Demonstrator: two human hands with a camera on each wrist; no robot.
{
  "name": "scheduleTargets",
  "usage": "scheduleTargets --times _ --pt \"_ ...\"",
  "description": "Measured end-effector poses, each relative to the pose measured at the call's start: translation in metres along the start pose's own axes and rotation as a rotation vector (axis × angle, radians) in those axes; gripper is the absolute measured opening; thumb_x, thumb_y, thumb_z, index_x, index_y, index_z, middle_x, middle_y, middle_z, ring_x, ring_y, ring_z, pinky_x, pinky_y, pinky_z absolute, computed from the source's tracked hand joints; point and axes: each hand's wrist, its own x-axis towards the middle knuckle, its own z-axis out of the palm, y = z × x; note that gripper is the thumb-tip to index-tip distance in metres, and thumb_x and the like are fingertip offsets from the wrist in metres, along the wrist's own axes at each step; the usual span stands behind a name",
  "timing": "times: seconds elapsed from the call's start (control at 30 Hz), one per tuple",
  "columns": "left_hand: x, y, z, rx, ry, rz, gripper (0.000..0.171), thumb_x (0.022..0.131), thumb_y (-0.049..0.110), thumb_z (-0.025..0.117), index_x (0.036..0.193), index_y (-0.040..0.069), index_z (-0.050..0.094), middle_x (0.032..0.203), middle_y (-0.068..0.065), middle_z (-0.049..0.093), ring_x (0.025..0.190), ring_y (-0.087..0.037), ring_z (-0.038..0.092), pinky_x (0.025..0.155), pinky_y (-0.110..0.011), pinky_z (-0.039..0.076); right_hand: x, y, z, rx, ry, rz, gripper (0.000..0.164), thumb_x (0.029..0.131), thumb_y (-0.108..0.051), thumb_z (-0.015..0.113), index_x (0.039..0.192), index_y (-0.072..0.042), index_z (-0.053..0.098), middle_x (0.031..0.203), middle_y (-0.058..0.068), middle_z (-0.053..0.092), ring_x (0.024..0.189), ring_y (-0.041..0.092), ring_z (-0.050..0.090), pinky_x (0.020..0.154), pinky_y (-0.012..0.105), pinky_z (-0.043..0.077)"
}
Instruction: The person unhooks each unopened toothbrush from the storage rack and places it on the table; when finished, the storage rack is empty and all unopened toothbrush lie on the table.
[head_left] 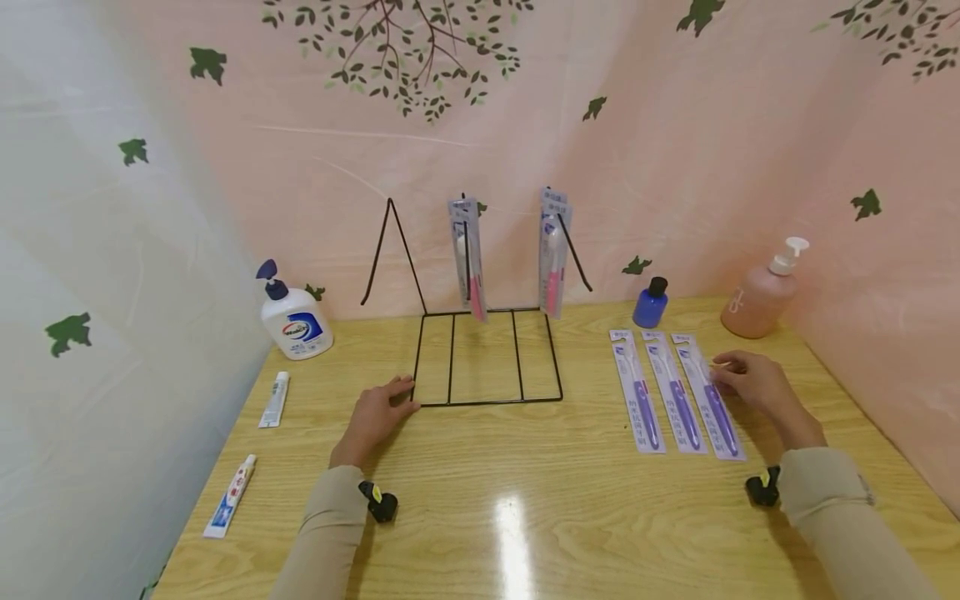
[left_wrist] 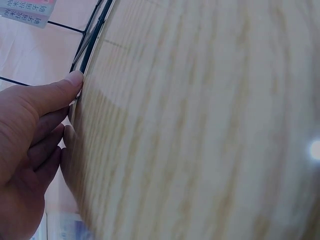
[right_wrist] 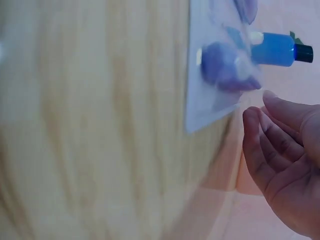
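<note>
A black wire rack (head_left: 486, 403) stands at the back of the table. My left hand (head_left: 377, 418) pinches its front left corner, and in the left wrist view the thumb (left_wrist: 75, 80) lies on the wire. Pink-handled toothbrush packs (head_left: 477, 292) hang from its middle hook, with more pink toothbrush packs (head_left: 553, 283) on the right hook. Three purple toothbrush packs lie in a row at right: a left pack (head_left: 637, 392), a middle pack (head_left: 675, 393) and a right pack (head_left: 710, 398). My right hand (head_left: 761, 390) has its fingertips right at the right pack's edge, fingers loosely bent.
Behind the purple packs stands a blue bottle (head_left: 649, 307) with a black cap. A pink pump bottle (head_left: 759, 300) is at the back right, a white pump bottle (head_left: 297, 325) at the back left. Two tubes, a small one (head_left: 275, 400) and a larger one (head_left: 230, 497), lie along the left side.
</note>
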Motion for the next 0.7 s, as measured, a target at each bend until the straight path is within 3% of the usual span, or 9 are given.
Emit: scheduleTargets --times 0.23,0.5,0.7 --pt "0.001 -0.002 0.001 0.005 0.009 0.011 0.047 0.088 0.024 0.069 0.131 0.007 0.059 0.136 -0.01 0.056 0.131 -0.032 0.046 0.107 -0.051 0.038 -0.002 -0.033 0.001 -0.008 0.041 -0.07 0.044 0.097 -0.031 0.056 0.125 0.003 0.055 0.105 0.024 0.063 0.088 0.031 0.062 0.064 0.025 0.051" --pt "0.001 -0.003 0.001 -0.002 0.025 0.018 0.046 0.088 0.023 0.07 0.129 0.005 0.061 0.134 -0.01 0.057 0.131 -0.032 0.047 0.107 -0.051 0.038 0.001 -0.096 0.013 0.031 0.096 -0.272 0.038 0.096 -0.029 0.058 0.125 -0.005 0.06 0.103 0.016 0.069 0.09 0.031 0.066 0.073 0.032 0.053" --pt "0.001 -0.004 0.003 -0.001 0.029 0.027 0.045 0.087 0.022 0.07 0.128 0.005 0.061 0.134 -0.011 0.057 0.13 -0.033 0.048 0.107 -0.051 0.038 0.005 -0.14 0.031 0.135 0.071 -0.406 0.034 0.095 -0.028 0.059 0.125 -0.01 0.062 0.101 0.01 0.07 0.088 0.027 0.068 0.071 0.02 0.052"
